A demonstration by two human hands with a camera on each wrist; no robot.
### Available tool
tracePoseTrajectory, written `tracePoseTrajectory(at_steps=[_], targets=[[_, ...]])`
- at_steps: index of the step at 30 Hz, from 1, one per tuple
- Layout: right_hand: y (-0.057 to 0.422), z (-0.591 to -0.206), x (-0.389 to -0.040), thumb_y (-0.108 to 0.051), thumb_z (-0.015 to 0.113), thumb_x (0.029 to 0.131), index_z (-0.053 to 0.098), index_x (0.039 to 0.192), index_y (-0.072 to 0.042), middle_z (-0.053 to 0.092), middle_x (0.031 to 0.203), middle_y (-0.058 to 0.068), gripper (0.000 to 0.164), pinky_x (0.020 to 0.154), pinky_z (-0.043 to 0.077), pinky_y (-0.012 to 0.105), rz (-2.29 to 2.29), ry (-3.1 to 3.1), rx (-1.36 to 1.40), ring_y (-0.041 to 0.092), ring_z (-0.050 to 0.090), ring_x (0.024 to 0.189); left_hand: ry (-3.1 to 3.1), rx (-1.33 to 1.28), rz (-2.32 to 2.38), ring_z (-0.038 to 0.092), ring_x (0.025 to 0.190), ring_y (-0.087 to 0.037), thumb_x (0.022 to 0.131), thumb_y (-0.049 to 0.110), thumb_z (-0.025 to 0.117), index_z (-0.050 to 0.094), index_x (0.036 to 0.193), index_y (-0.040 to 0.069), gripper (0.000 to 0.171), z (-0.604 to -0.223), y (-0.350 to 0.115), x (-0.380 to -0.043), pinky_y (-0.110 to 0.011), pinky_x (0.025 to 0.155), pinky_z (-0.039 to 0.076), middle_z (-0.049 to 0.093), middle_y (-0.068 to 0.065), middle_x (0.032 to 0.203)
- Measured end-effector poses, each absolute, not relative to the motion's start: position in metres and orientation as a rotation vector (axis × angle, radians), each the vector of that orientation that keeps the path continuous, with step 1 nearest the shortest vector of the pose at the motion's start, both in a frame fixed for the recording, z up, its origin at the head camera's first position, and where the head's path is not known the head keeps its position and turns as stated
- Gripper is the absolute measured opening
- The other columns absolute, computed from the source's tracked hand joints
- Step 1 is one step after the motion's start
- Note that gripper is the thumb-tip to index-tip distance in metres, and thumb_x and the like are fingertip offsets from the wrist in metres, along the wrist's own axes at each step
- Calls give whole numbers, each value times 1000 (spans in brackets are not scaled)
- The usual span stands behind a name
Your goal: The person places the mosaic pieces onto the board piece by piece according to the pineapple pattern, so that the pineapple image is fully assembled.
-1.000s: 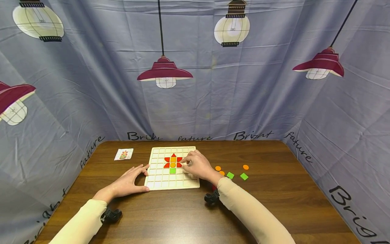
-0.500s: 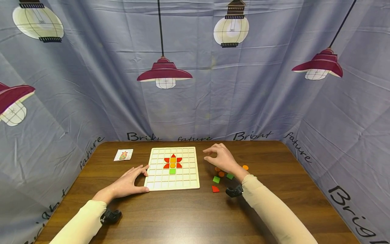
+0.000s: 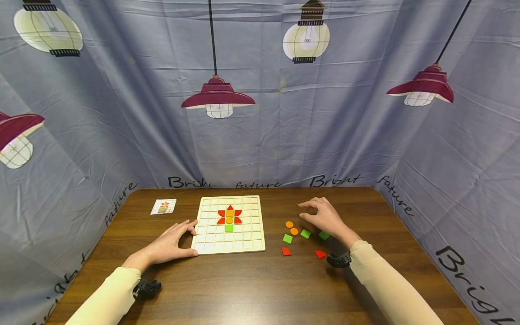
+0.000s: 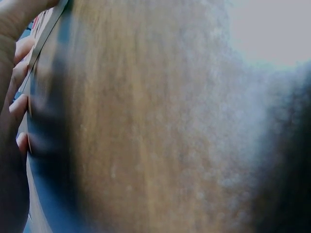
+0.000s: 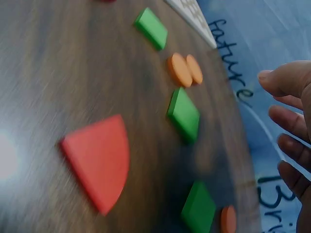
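My left hand (image 3: pixel 167 243) rests at the left edge of a pale gridded board (image 3: pixel 249 239), thumb at the near corner and fingertips along the side. Set into the board are several red pieces (image 3: pixel 238 220) around an orange square (image 3: pixel 230 213) and an orange disc (image 3: pixel 229 220), with a green square (image 3: pixel 229 228) below. My right hand (image 3: pixel 326 217) hovers above the table right of the board, fingers loosely bent and nothing held. Beneath and beside it lie orange discs (image 5: pixel 181 70), green squares (image 5: pixel 184 116) and red quarter-round pieces (image 5: pixel 97 162).
A small pattern card (image 3: pixel 163 206) lies on the brown table (image 3: pixel 227 289) at the far left. Printed curtain cloth (image 3: pixel 260 149) surrounds the table at the back and sides. Another orange disc (image 5: pixel 228 219) shows in the right wrist view, hidden by my hand in the head view.
My right hand has left the board and moved right, over the loose pieces, uncovering green squares and red pieces on the table. The left hand has stayed at the board's edge.
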State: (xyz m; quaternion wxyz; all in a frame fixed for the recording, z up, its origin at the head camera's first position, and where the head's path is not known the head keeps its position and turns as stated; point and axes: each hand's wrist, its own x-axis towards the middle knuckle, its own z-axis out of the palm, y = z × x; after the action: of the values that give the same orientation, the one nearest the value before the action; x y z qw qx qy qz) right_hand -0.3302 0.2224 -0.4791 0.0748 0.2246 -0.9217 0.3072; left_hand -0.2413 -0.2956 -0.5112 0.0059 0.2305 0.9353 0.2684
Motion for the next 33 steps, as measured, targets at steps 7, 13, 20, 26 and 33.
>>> tracePoseTrajectory(at_steps=[7,13,20,26,33], targets=[[244,-491,-323,-28,79,92,74,125,-15,68,104,-3,36,83,48,41,909,-2769,664,19,52,103,2928,731,847,32,147,-45,82,55,81,55,111,21,52,-511,-295,-241,-66,117,19,43,-14,158],[266,-501,-319,-29,79,91,74,124,-16,68,101,-4,35,80,47,39,893,-2773,626,18,53,98,2926,730,846,32,147,-46,82,55,81,55,111,20,51,-510,-294,-241,-66,118,18,43,-15,158],[290,-506,-317,-31,79,91,74,124,-14,69,105,-3,37,91,44,48,900,-2785,520,25,53,109,2929,724,840,32,147,-45,82,57,80,55,111,21,53,-511,-295,-241,-65,118,19,42,-14,159],[304,-510,-318,-32,80,91,75,121,-13,71,106,1,36,95,38,55,843,-2800,450,32,52,113,2930,727,835,32,147,-45,82,58,80,55,111,21,53,-511,-295,-241,-65,118,19,42,-14,159],[311,-518,-318,-38,81,88,77,120,-15,69,103,0,39,87,37,49,809,-2824,425,30,51,105,2925,742,851,32,147,-46,82,56,80,55,110,20,52,-511,-295,-242,-66,117,19,43,-15,158]])
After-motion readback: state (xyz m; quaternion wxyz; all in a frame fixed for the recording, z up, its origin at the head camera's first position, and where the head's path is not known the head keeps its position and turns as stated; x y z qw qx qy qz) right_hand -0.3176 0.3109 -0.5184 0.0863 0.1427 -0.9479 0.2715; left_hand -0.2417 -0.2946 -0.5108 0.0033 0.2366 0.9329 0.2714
